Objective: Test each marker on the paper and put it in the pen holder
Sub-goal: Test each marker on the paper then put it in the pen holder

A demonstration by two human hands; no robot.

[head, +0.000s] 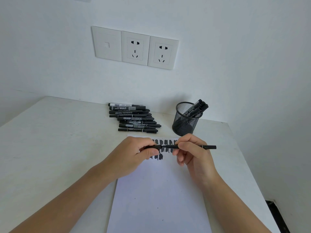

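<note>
Marker (169, 146), probably light, stiff and slick, sits mid-frame above the paper (159, 199). The right hand (193, 153) pinches its barrel and the left hand (134, 153) grips what seems its cap (156, 146). Best held mid-barrel.

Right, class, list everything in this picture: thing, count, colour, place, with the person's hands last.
table: one, white, against the wall.
paper: one sheet, white, on the table, black strokes at its far end.
loose markers: about ten, black, piled on the table beyond the paper.
pen holder: one, black mesh, right of the pile.
markers in holder: at least three, black, leaning right.
held marker: one, black, above the paper.
cap: one, black, at the held marker's tip end.
wall plates: three, white, on the wall; two are sockets.
left hand: one, grip on the cap.
right hand: one, grip on the held marker.
</note>
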